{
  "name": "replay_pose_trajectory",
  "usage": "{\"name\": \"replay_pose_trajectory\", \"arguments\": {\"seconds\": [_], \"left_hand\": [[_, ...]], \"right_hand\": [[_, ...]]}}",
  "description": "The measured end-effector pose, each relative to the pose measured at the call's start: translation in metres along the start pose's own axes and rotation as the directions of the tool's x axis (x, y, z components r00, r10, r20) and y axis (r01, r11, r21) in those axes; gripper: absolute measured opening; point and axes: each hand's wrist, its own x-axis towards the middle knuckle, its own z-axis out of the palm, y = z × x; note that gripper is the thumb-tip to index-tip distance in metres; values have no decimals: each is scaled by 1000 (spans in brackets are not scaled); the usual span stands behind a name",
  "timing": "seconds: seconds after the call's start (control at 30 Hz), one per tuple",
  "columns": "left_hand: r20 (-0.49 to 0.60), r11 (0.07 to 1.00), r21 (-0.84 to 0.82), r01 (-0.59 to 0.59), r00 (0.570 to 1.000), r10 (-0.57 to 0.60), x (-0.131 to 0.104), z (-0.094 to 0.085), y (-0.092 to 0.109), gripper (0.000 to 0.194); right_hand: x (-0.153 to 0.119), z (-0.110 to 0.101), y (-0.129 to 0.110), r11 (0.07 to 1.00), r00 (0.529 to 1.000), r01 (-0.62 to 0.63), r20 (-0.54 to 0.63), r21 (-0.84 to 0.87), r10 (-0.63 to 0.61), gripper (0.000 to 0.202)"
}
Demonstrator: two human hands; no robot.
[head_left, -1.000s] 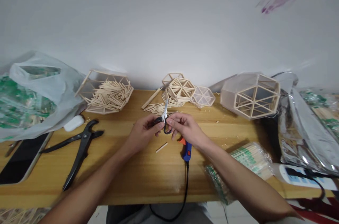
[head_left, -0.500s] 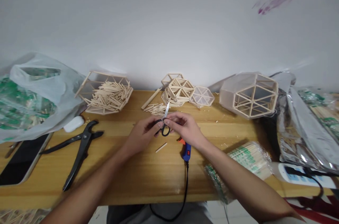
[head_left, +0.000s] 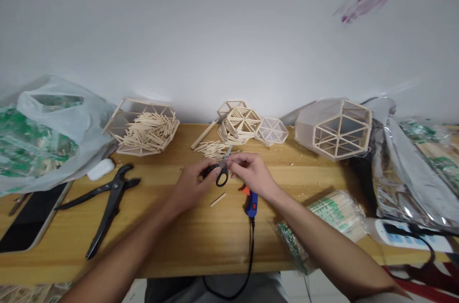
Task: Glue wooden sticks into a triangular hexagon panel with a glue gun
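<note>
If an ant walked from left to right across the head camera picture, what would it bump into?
Phone → black pliers → left hand → scissors → right hand → big wooden stick frame → shiny silver bag.

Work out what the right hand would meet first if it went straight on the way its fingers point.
Most likely the scissors, held by the left hand just ahead of the right hand. Depth is unclear, so they may already be touching.
</note>
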Motion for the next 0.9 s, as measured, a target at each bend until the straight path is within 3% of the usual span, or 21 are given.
{"name": "replay_pose_trajectory", "arguments": {"seconds": [0.53, 0.73, 0.83, 0.9], "left_hand": [[-25, 998, 54, -19, 999, 21, 0, -3, 1, 28], [-17, 993, 96, -62, 998, 64, -1, -5, 3, 26], [-79, 963, 231, -137, 984, 159, -10, -17, 4, 28], [-122, 886, 436, -159, 965, 234, -20, -29, 0, 30]], "right_hand": [[-3, 2, 1, 997, 1000, 19, -6, -74, -20, 28], [-2, 0, 6, 996, 999, 24, -30, -85, -27, 23], [-1, -1, 8, 998, 998, 31, -57, -51, -34, 29], [0, -2, 7, 998, 995, 39, -89, -50, -44, 35]]}}
